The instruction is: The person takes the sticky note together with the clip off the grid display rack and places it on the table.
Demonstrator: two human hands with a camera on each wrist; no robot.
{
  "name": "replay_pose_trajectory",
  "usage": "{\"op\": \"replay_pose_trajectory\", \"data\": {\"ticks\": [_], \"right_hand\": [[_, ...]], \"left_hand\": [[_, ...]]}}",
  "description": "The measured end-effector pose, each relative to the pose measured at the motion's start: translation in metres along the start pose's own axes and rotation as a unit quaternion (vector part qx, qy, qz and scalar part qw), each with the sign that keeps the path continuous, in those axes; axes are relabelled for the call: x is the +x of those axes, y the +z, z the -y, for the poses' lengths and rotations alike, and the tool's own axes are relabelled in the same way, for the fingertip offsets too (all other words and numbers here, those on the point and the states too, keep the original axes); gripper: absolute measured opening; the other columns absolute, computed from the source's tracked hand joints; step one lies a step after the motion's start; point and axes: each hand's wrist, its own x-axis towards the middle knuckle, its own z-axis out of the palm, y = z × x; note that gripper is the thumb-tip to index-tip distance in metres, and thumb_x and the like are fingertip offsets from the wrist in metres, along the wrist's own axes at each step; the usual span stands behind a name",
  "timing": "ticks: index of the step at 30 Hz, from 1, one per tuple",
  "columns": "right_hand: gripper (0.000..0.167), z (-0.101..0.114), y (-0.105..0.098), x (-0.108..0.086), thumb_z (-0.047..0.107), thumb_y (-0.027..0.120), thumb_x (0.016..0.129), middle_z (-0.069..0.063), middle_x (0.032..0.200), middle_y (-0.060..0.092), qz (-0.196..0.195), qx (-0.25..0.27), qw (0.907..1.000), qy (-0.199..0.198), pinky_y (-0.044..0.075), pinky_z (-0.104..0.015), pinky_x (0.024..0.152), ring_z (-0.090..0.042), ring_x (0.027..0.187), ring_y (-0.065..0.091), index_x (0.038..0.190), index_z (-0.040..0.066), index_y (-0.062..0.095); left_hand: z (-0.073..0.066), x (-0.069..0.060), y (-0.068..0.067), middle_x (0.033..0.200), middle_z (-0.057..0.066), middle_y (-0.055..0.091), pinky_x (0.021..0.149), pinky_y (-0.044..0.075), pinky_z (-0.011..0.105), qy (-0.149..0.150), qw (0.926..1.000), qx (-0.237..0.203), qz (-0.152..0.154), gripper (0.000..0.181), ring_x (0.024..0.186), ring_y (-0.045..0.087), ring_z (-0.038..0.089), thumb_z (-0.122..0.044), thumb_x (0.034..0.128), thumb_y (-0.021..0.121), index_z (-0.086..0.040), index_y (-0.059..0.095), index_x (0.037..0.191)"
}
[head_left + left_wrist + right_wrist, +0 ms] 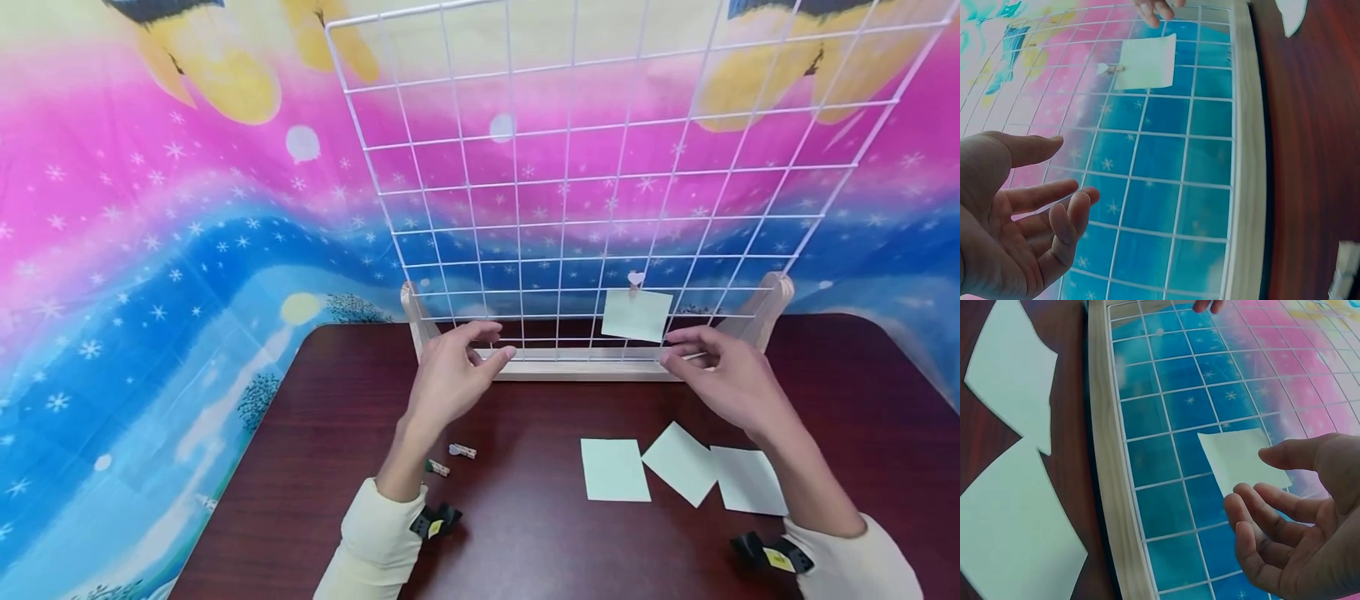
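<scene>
A pale green paper note (636,315) hangs low on the white wire grid (517,224). A small wooden clothespin with a white heart (636,280) fastens its top edge. My right hand (723,375) is beside the note's lower right corner, thumb and fingers apart and loosely bent. In the right wrist view the thumb tip overlaps the note (1241,453); whether it touches cannot be told. Left of the note, my left hand (453,371) hovers before the grid's lower part, holding nothing, its fingers (1054,190) relaxed and spread from the thumb.
Three loose notes lie on the dark wood table (525,517): one left (615,470), one turned (681,463), one partly behind the right forearm (750,479). Two clothespins (463,451) lie near the left wrist. A wooden base (540,372) carries the grid before a colourful cloth (225,183).
</scene>
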Motion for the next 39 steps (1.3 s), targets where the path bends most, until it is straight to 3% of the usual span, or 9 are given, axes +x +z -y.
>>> {"op": "replay_pose_trajectory", "data": {"ticks": [2, 5, 7, 8, 12, 15, 25, 33, 39], "right_hand": [[0.042, 0.002, 0.000, 0.002, 0.032, 0.071, 0.105, -0.020, 0.119, 0.076, 0.000, 0.004, 1.0000, 0.000, 0.053, -0.020, 0.068, 0.007, 0.089, 0.060, 0.136, 0.004, 0.068], [0.044, 0.005, 0.002, 0.005, 0.033, 0.071, 0.105, -0.020, 0.120, 0.075, 0.000, 0.008, 1.0000, 0.004, 0.053, -0.021, 0.067, -0.004, 0.094, 0.066, 0.137, 0.003, 0.067], [0.045, 0.006, 0.003, 0.007, 0.033, 0.071, 0.105, -0.021, 0.120, 0.075, -0.002, 0.012, 0.9999, 0.003, 0.053, -0.021, 0.067, -0.005, 0.094, 0.066, 0.138, 0.002, 0.067], [0.045, 0.007, 0.003, 0.008, 0.033, 0.071, 0.105, -0.021, 0.120, 0.075, -0.003, 0.015, 0.9999, 0.002, 0.053, -0.020, 0.067, -0.004, 0.094, 0.066, 0.138, 0.002, 0.067], [0.045, 0.009, 0.002, 0.012, 0.032, 0.070, 0.106, -0.022, 0.119, 0.075, -0.011, 0.021, 0.9997, -0.001, 0.053, -0.018, 0.068, 0.010, 0.087, 0.059, 0.138, 0.002, 0.067], [0.045, 0.012, 0.001, 0.014, 0.034, 0.069, 0.106, -0.021, 0.120, 0.075, -0.013, 0.022, 0.9997, 0.002, 0.051, -0.015, 0.071, 0.010, 0.088, 0.058, 0.139, 0.003, 0.067], [0.046, 0.014, 0.001, 0.017, 0.034, 0.068, 0.107, -0.021, 0.121, 0.074, -0.015, 0.019, 0.9997, 0.005, 0.049, -0.011, 0.073, -0.003, 0.094, 0.061, 0.140, 0.003, 0.066], [0.043, 0.007, -0.003, 0.015, 0.030, 0.071, 0.104, -0.023, 0.117, 0.076, -0.038, 0.012, 0.9992, -0.005, 0.049, -0.011, 0.071, 0.014, 0.084, 0.057, 0.136, 0.001, 0.069], [0.042, 0.002, -0.004, 0.015, 0.030, 0.071, 0.104, -0.023, 0.119, 0.076, -0.046, 0.014, 0.9988, -0.003, 0.047, -0.008, 0.074, 0.012, 0.086, 0.056, 0.135, 0.001, 0.069]], "left_hand": [[-0.004, 0.003, 0.003, 0.118, 0.004, 0.081, 0.069, 0.056, 0.030, 0.007, 1.0000, -0.004, 0.000, 0.042, 0.076, 0.068, 0.012, -0.032, 0.0966, 0.081, -0.015, 0.075, 0.135], [-0.010, 0.006, 0.006, 0.118, 0.003, 0.081, 0.069, 0.056, 0.030, 0.015, 0.9998, -0.009, 0.002, 0.042, 0.076, 0.069, 0.012, -0.032, 0.0966, 0.081, -0.016, 0.075, 0.135], [-0.013, 0.009, 0.008, 0.119, 0.002, 0.081, 0.078, 0.058, 0.033, 0.019, 0.9997, -0.014, 0.006, 0.041, 0.077, 0.070, 0.011, -0.032, 0.0971, 0.081, -0.016, 0.076, 0.134], [-0.015, 0.010, 0.008, 0.119, 0.002, 0.081, 0.084, 0.057, 0.035, 0.021, 0.9996, -0.017, 0.008, 0.041, 0.077, 0.070, 0.011, -0.032, 0.0971, 0.081, -0.016, 0.076, 0.134], [-0.020, 0.014, 0.011, 0.120, 0.001, 0.081, 0.087, 0.058, 0.038, 0.022, 0.9993, -0.024, 0.018, 0.041, 0.078, 0.070, 0.011, -0.032, 0.0980, 0.080, -0.016, 0.075, 0.135], [-0.024, 0.017, 0.014, 0.121, 0.003, 0.080, 0.073, 0.058, 0.031, 0.024, 0.9991, -0.024, 0.024, 0.041, 0.080, 0.070, 0.012, -0.032, 0.0984, 0.080, -0.015, 0.075, 0.135], [-0.039, 0.024, 0.025, 0.121, 0.001, 0.080, 0.072, 0.054, 0.024, 0.049, 0.9979, -0.029, 0.031, 0.042, 0.076, 0.067, 0.009, -0.033, 0.0987, 0.079, -0.015, 0.074, 0.137], [-0.046, 0.030, 0.039, 0.123, 0.001, 0.079, 0.073, 0.053, 0.023, 0.063, 0.9957, -0.049, 0.048, 0.044, 0.075, 0.065, 0.006, -0.033, 0.0996, 0.079, -0.015, 0.073, 0.139], [-0.061, 0.044, 0.051, 0.121, 0.000, 0.078, 0.066, 0.051, 0.018, 0.090, 0.9934, -0.043, 0.057, 0.049, 0.070, 0.063, 0.003, -0.036, 0.0999, 0.078, -0.016, 0.070, 0.144]]}}
